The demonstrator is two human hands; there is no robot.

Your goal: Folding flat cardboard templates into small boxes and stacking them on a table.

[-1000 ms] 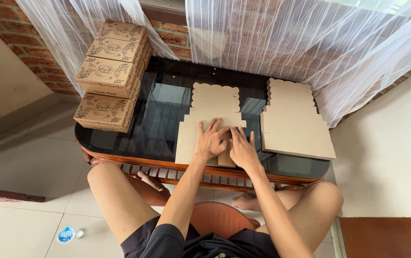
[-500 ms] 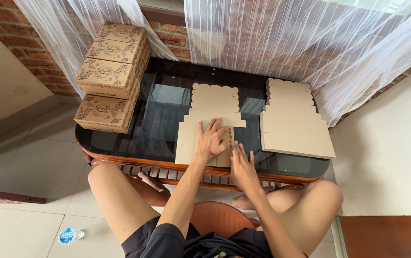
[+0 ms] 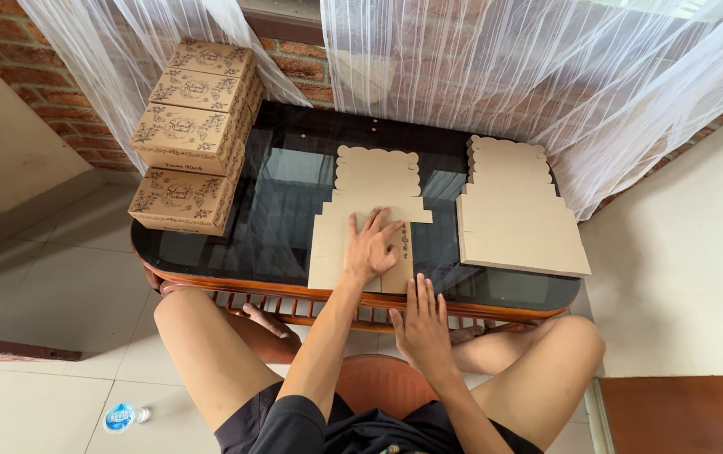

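Observation:
A flat, unfolded brown cardboard box blank (image 3: 374, 197) with a scalloped far edge lies on the dark glass table (image 3: 286, 219) in front of me. My left hand (image 3: 371, 246) presses flat on its near part, fingers spread. My right hand (image 3: 422, 324) hovers open at the table's near wooden edge, off the cardboard, holding nothing. A stack of the same flat blanks (image 3: 517, 214) lies on the table to the right.
Several folded, printed cardboard boxes (image 3: 193, 126) are stacked on the table's left end against a brick wall. White sheer curtains (image 3: 479, 59) hang behind the table. My bent knees flank an orange stool (image 3: 374, 382). A small water bottle (image 3: 124, 416) lies on the tiled floor at left.
My right hand has pulled back off the cardboard blank toward me, to the table's near edge. My left hand stays pressed on the blank.

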